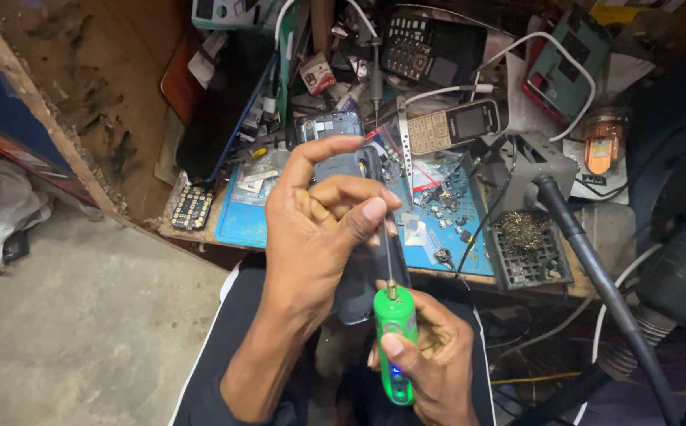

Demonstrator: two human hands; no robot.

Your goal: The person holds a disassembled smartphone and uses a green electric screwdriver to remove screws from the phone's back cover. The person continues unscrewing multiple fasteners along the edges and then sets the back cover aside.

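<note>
- Hands meet low in the middle of the view, over the person's lap, in front of a cluttered workbench (201, 225).
- Left hand (315, 229) is closed around a dark smartphone (356, 292), holding it upright on its edge; the fingers (359, 207) wrap across the phone's face, with the forefinger stretched over its top.
- Right hand (430, 359) is clenched on a green electric screwdriver (395, 343), thumb pressed along the barrel just above a small blue light.
- The screwdriver's thin bit (388, 260) points up and runs along the phone's right edge, just beside the left fingertips (whether the tip actually sits in a screw cannot be told, as the fingers cover it).
- Behind the hands a blue work mat (244, 225) lies on the bench, strewn with small parts and loose screws.
- A beige keypad phone (453, 125) lies farther back on the bench, with a black desk phone (430, 49) beyond it and a white cable (548, 43) looping to its right.
- A bare keypad board (193, 207) sits at the mat's left edge.
- A black tray of brass wool (528, 248) stands right of the mat, and a thick black hose (595, 276) slants down past it.
- Bare concrete floor (83, 315) fills the lower left.
</note>
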